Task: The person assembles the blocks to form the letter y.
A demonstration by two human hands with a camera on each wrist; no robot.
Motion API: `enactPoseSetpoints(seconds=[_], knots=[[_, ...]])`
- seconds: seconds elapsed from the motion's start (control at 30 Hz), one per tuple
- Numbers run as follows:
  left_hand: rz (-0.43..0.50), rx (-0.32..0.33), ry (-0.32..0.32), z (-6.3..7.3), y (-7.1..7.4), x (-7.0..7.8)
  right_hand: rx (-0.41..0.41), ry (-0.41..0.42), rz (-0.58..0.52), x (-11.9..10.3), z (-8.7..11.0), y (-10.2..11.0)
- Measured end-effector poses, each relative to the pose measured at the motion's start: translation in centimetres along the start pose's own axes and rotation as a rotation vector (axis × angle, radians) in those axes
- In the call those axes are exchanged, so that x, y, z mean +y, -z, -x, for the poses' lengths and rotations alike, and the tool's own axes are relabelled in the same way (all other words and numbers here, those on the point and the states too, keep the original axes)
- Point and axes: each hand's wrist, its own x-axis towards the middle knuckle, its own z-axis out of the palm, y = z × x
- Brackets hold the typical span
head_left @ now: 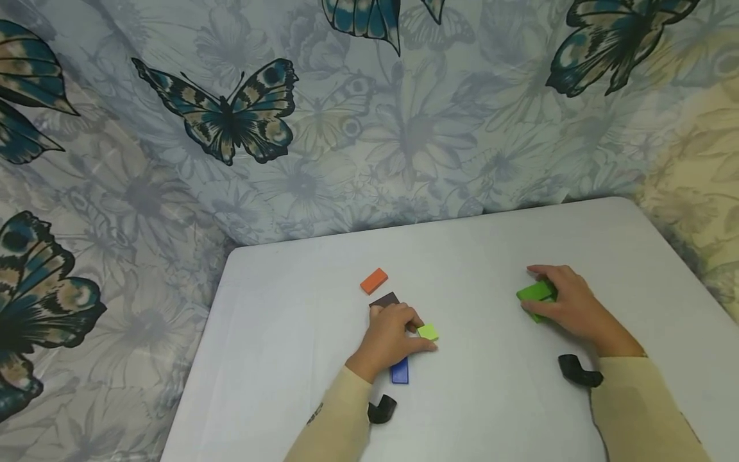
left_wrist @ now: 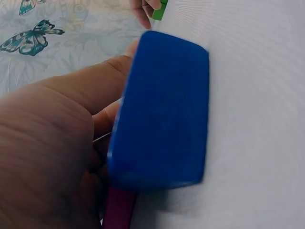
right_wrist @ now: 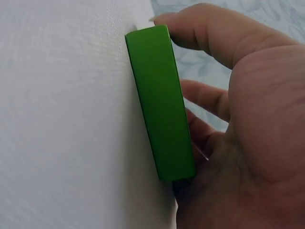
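In the head view my left hand (head_left: 388, 338) bends over several small blocks. Its thumb and index finger pinch a yellow-green block (head_left: 428, 332) from both sides. A blue block (head_left: 399, 372) lies under the thumb side of that hand and fills the middle of the left wrist view, hiding the fingertips there. Just beyond the knuckles is a dark brown block (head_left: 385, 299), partly covered. My right hand (head_left: 568, 305) grips a green block (head_left: 535, 292) between thumb and fingers, with more green showing below it; the right wrist view shows a green block (right_wrist: 161, 102) standing against the tabletop.
An orange block (head_left: 374, 281) lies farther back on the white table (head_left: 462, 269). In the left wrist view a magenta piece (left_wrist: 118, 207) shows below the blue block. Black curved wrist pieces stick out beside both sleeves. Butterfly-patterned cloth (head_left: 323, 179) hangs behind the table.
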Motion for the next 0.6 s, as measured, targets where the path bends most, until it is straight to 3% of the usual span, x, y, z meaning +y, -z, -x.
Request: enactPoseSetpoints(seconds=[0.33, 0.6], knots=[[0.018, -0.065, 0.002, 0.3, 0.6, 0.0, 0.040, -0.013, -0.026, 0.0, -0.2, -0.2], [-0.029, -0.021, 0.068, 0.1, 0.2, 1.5, 0.040, 0.001, -0.005, -0.9, -0.4, 0.2]])
